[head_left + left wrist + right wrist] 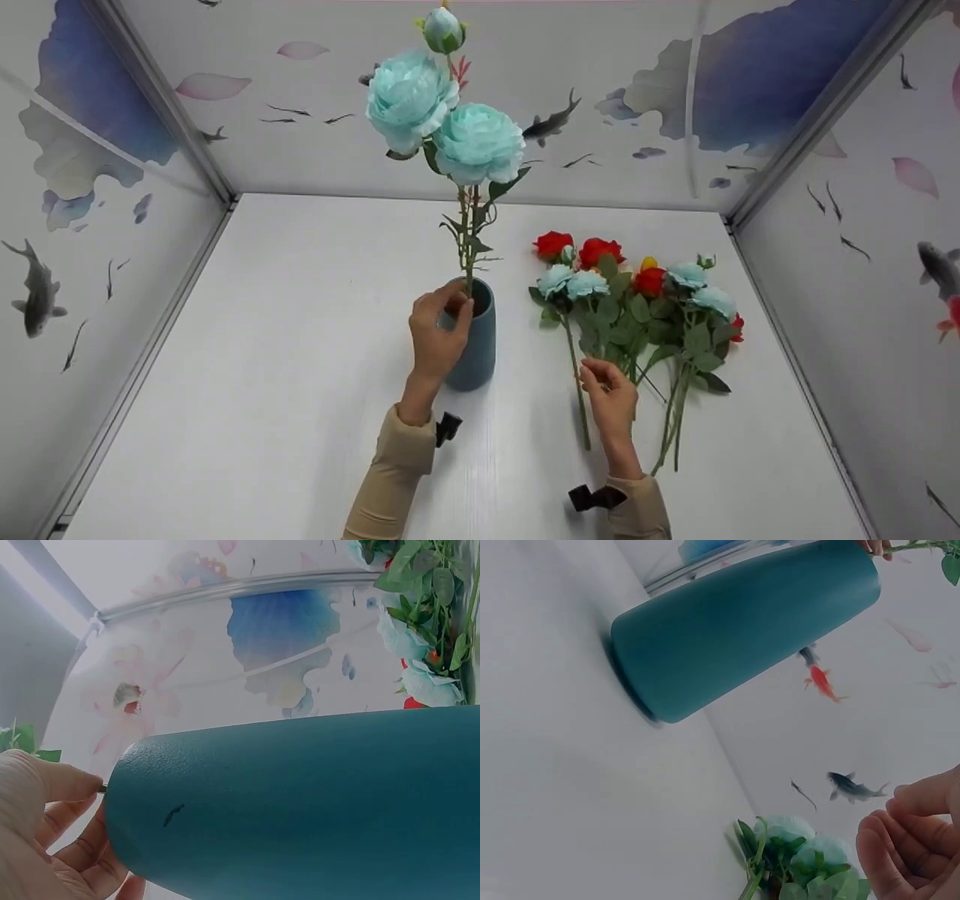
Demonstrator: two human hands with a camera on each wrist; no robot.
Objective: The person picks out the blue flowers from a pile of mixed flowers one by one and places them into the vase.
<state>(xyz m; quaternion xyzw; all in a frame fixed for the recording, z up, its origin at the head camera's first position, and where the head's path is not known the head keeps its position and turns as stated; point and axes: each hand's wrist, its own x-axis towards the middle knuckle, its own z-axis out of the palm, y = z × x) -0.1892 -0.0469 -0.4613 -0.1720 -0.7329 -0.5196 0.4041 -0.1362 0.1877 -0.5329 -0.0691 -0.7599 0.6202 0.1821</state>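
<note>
A blue-green vase [480, 360] stands upright near the middle of the white table. My left hand [441, 330] is at its mouth and pinches the stems of pale blue artificial peonies [480, 144] between thumb and fingers. The blooms and a bud rise high above the rim; how deep the stem ends reach is hidden. In the left wrist view the vase [300, 802] fills much of the picture beside my fingers. My right hand [611, 397] hovers right of the vase by the lying flowers, fingers loosely curled. Nothing shows between its fingers [877, 851] in the right wrist view.
Several red roses [600, 253] and smaller-looking pale blue flowers [586, 283] with leafy stems lie in a bunch on the table's right side. One stem [576, 375] lies at the bunch's left. Printed walls enclose the table [300, 315] at back and sides.
</note>
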